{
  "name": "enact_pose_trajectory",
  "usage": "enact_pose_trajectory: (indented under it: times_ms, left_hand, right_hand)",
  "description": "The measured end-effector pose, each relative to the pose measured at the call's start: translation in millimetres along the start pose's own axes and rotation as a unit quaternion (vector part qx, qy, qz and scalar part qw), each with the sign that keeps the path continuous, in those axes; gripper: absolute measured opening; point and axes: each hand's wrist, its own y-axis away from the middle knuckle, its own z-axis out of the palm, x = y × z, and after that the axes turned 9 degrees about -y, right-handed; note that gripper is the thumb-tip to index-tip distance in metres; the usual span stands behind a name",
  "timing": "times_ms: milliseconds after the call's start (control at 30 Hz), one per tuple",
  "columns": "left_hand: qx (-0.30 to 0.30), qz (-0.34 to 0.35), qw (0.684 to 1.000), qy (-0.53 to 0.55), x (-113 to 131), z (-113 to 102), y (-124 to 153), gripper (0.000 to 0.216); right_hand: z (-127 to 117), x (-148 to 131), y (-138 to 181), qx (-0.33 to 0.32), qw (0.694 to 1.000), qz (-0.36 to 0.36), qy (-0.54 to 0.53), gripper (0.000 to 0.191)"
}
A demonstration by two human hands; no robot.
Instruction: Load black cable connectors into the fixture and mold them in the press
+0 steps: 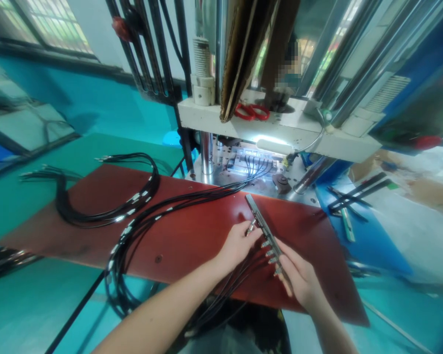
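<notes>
My right hand (299, 275) grips a long, narrow metal bar (264, 228) with slots along its side, tilted over the red-brown board. Several metal cable ends (272, 255) stick out of the bar's left edge, their black cables (239, 278) trailing down toward my lap. Beside the bar, my left hand (239, 246) pinches a cable end with a shiny metal tip (251, 227) close to the bar's edge. Whether that tip touches the bar I cannot tell. Further back, a lit metal fixture (249, 161) in the press holds several black cables.
Bundles of black cables with white labels (123, 236) curve over the board (192, 236) to the left. Red-handled scissors (253, 112) lie on the press's white crossbeam (214, 115). Steel posts (206, 155) flank the press bed. Tweezers (358, 191) and a cutter (347, 223) lie on the right.
</notes>
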Motion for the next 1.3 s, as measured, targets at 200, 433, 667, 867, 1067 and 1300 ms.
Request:
enact_pose_trajectory:
  times_ms: [200, 433, 667, 867, 1067, 1300]
  left_hand:
    - [0.101, 0.038, 0.993, -0.041, -5, -7, 0, 0.018]
    - [-0.061, -0.09, 0.992, 0.063, 4, -15, -3, 0.031]
    - [-0.079, -0.094, 0.989, 0.084, 4, -19, -4, 0.033]
    - [-0.032, -0.106, 0.993, 0.049, 2, -15, -5, 0.026]
    - [-0.039, -0.044, 0.996, 0.067, -3, -21, -1, 0.025]
    - [0.019, 0.03, 0.996, -0.081, 1, -35, 17, 0.02]
  right_hand:
    - [2, -1, 4, 0.057, 0.997, 0.015, -0.058, 0.053]
    - [-1, 2, 3, 0.038, 0.996, 0.03, -0.074, 0.053]
    - [-2, -1, 3, 0.019, 1.0, 0.009, -0.022, 0.052]
    - [-4, 1, -1, -0.065, 0.99, -0.05, 0.118, 0.05]
    - [-2, 0, 0, -0.03, 0.997, -0.014, 0.063, 0.051]
    - [3, -4, 1, 0.026, 1.0, 0.015, 0.0, 0.052]
